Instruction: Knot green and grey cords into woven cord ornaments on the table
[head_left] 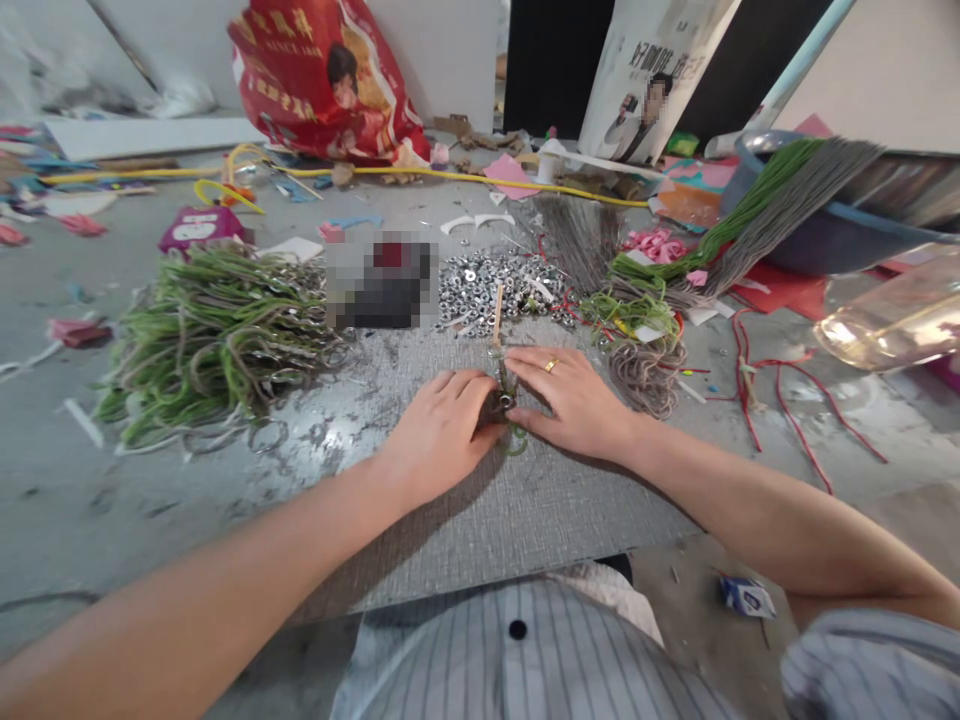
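Note:
Close together over the front of the table, my left hand point(446, 430) and my right hand point(574, 400) meet at a small metal ring point(505, 400). My left thumb and fingers close on the ring from the left side. A gold band is on a finger of my right hand, whose fingertips press at the same small piece from the right. A bit of green cord point(516, 440) curls out below the fingers. Just beyond the fingertips a thin wooden stick point(498, 315) points away toward a pile of small metal rings point(487, 290). My fingers hide part of the held piece.
At left lies a heap of green and grey cords point(217, 340) with metal rings. Long cord bundles point(787, 215) hang over a blue basin point(832, 240) at right, near a clear bottle point(892, 320) and red cords point(795, 395). A red bag point(322, 80) stands behind.

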